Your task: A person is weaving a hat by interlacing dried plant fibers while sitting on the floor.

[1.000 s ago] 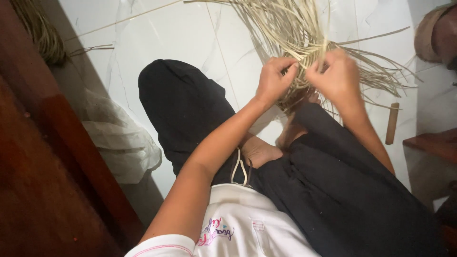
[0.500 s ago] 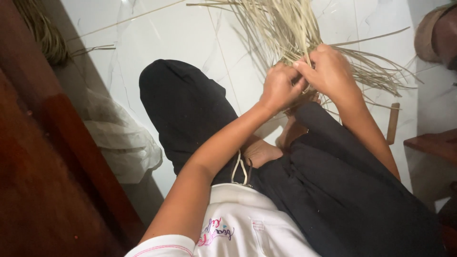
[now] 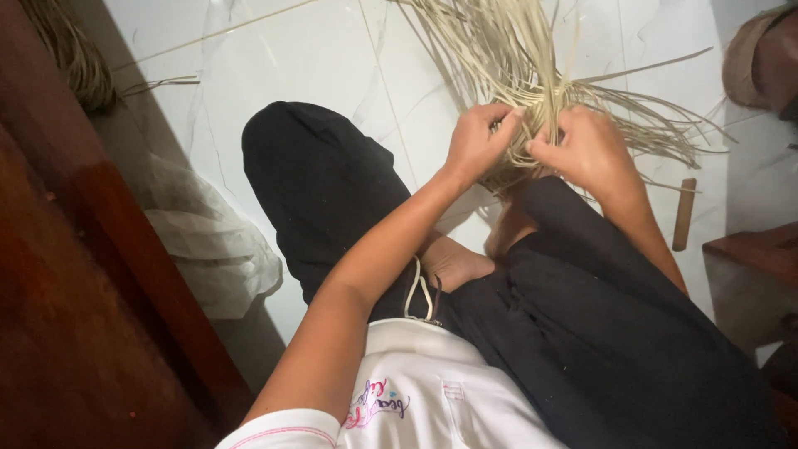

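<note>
I sit cross-legged on a white tiled floor (image 3: 291,58) in black trousers. A bundle of pale straw strips (image 3: 507,50) fans out in front of my knees. My left hand (image 3: 476,141) pinches some of the strips at the point where they cross. My right hand (image 3: 582,150) grips strips just beside it, the two hands almost touching. The woven part under my fingers is mostly hidden by the hands.
A short wooden stick (image 3: 683,214) lies on the tiles at the right. A crumpled white plastic bag (image 3: 212,241) rests against dark wooden furniture (image 3: 75,316) at the left. More straw (image 3: 71,58) is piled at the top left. Another wooden piece (image 3: 752,249) stands at the right edge.
Both hands shifted slightly along the strips and drew closer together, the left hand moving up after dipping lower half a second ago. The strips stay held throughout.
</note>
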